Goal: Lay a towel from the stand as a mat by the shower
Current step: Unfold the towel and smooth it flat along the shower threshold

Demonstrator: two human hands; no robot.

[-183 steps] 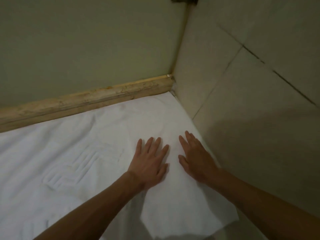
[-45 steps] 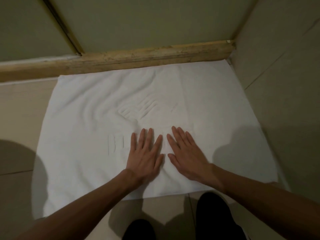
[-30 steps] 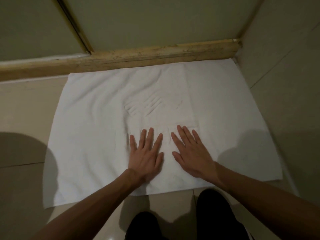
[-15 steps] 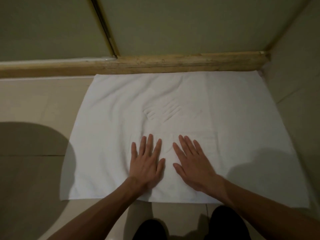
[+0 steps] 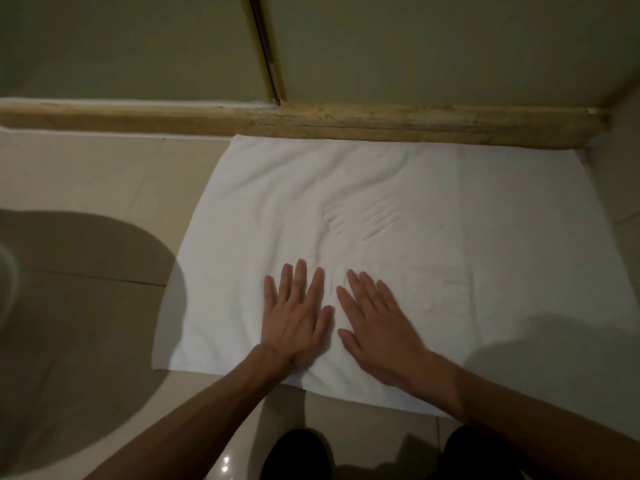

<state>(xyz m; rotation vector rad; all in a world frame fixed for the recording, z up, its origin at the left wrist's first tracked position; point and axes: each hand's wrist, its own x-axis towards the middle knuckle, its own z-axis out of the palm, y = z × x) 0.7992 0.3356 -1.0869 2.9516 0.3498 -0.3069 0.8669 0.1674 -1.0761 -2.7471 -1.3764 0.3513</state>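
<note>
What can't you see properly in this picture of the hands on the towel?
- Head view: parts of the white terry towel lie hidden under the left hand and right hand.
- Head view: the pale rounded thing is cut off by the left edge and blurred.
- Head view: the dark shapes at the bottom edge are cut off and too dim to name.

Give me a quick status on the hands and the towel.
Left hand and right hand open, flat on towel. Towel spread on floor, far edge against threshold. Few wrinkles mid-towel; nothing in the way.
</note>
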